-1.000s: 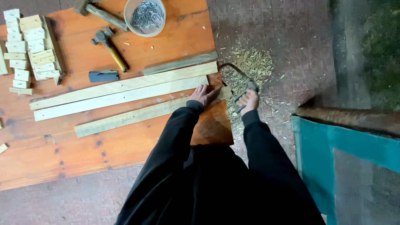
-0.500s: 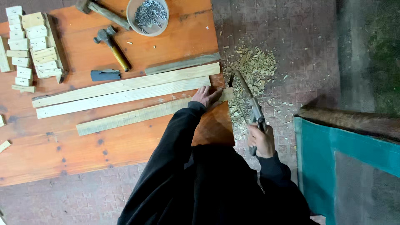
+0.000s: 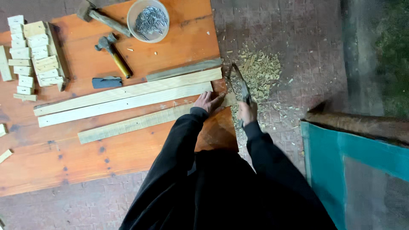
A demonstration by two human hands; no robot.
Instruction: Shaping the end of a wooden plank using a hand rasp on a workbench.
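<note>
My left hand (image 3: 207,101) presses flat on the near end of a long wooden slat (image 3: 132,123) that lies on the orange wooden board (image 3: 85,162). My right hand (image 3: 247,111) grips the handle of a hand saw (image 3: 237,83), whose blade runs away from me beside the board's right edge, at the slat's end. Two longer pale slats (image 3: 123,97) lie parallel just beyond the held one. Both my arms are in black sleeves.
A grey slat (image 3: 184,70), a dark sharpening block (image 3: 107,82), two hammers (image 3: 113,56), a tub of nails (image 3: 148,19) and several stacked short wood blocks (image 3: 36,51) sit on the board. Sawdust (image 3: 260,72) covers the paving at right. A teal panel (image 3: 353,166) stands near right.
My right hand has pushed the saw forward again after drawing it back toward me; my left hand has stayed on the slat.
</note>
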